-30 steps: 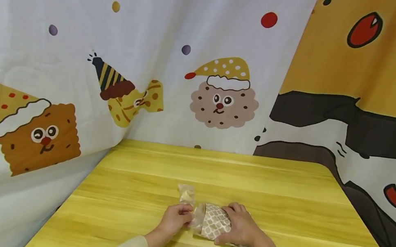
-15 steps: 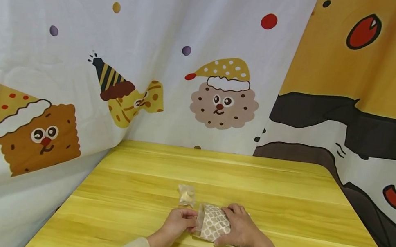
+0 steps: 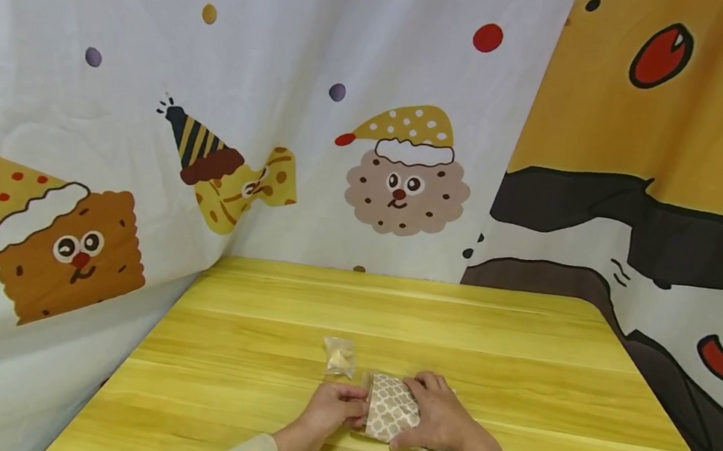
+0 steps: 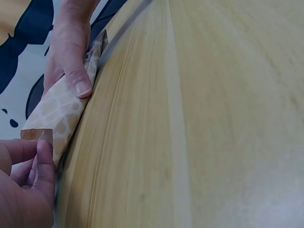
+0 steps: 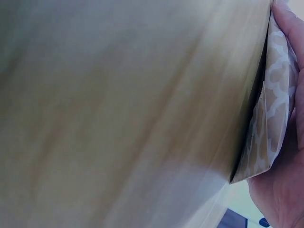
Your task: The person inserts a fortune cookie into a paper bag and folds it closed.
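A beige paper bag with a white lattice pattern (image 3: 389,408) lies on the table, its open end facing left. My right hand (image 3: 442,420) grips it from above, the thumb on the near side and the fingers on the far side. At the open end, my left hand (image 3: 331,408) pinches a bit of clear plastic film (image 4: 43,135) between thumb and forefinger; how far it reaches inside is hidden. Just beyond the left hand lies a small clear packet (image 3: 340,358) with a pale yellow piece in it. The right wrist view shows the bag's folded end (image 5: 259,152) against the palm.
The yellow wood-grain table (image 3: 491,332) stretches away to a white curtain (image 3: 290,36) printed with cartoon biscuits, which hangs along the back and left. An orange, black and white printed cloth (image 3: 694,161) hangs at the right.
My left hand has moved right, up to the bag's open end, and the clear plastic there now shows less. The right hand, the bag and the small packet have stayed in place.
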The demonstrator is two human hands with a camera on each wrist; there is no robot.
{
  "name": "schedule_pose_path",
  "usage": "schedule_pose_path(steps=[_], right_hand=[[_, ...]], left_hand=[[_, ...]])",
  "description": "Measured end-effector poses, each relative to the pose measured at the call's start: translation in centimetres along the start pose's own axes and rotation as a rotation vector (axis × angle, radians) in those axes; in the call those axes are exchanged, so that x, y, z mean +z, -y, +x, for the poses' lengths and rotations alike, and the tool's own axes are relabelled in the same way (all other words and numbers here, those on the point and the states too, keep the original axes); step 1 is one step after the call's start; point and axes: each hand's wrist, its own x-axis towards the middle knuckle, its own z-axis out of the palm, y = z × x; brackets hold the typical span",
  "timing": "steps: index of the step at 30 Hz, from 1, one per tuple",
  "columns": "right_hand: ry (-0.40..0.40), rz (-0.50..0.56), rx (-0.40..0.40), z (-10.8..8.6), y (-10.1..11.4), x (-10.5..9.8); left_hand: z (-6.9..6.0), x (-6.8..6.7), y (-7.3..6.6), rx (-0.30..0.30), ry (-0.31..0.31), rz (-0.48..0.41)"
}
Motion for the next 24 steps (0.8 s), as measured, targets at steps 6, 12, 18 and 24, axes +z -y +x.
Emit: schedule_pose_path(steps=[6, 12, 18, 24], right_hand=[[0.008, -0.014, 0.002, -0.1, -0.1, 0.0], [0.001, -0.009, 0.001, 0.1, 0.0, 0.1], [-0.009, -0.014, -0.005, 0.2, 0.0, 0.2], [-0.005, -0.011, -0.007, 0.2, -0.3, 0.3]], left_hand=[[0.0, 0.4, 0.1, -0.033, 0.023, 0.024], [0.4, -0.1, -0.2, -0.042, 0.033, 0.024], [0.6, -1.5, -1.1, 0.009, 0.011, 0.014], [0.7, -3.2, -2.9, 0.065, -0.055, 0.017]])
